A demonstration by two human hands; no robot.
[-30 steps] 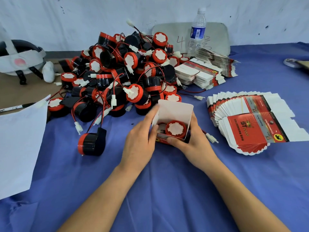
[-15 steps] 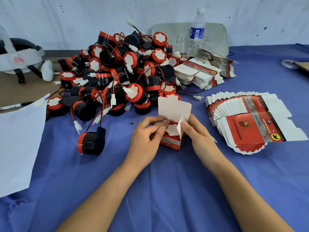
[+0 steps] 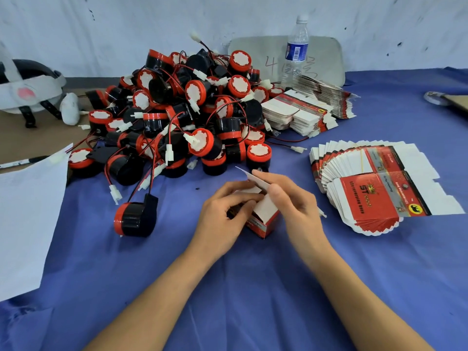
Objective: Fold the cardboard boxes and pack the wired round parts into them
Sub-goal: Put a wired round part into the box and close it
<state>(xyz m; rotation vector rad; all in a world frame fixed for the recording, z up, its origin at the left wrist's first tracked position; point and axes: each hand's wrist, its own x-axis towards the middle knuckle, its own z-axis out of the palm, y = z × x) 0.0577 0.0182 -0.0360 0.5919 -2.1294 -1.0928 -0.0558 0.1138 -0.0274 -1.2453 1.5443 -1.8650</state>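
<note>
While hands (image 3: 222,214) (image 3: 297,205) pinch its flaps (image 3: 264,207), the box's (image 3: 260,226) inside is hidden.

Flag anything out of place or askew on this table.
One round part lies on its side, apart from the pile. A white connector pokes out beside the right hand, which with the left hand folds the box flaps; it may be hanging outside the box.

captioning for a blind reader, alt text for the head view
A left hand grips a small red cardboard box on a blue tablecloth while the right hand pinches its white top flap. Behind lies a pile of black-and-red round wired parts; fanned flat red box blanks lie at right.
</note>
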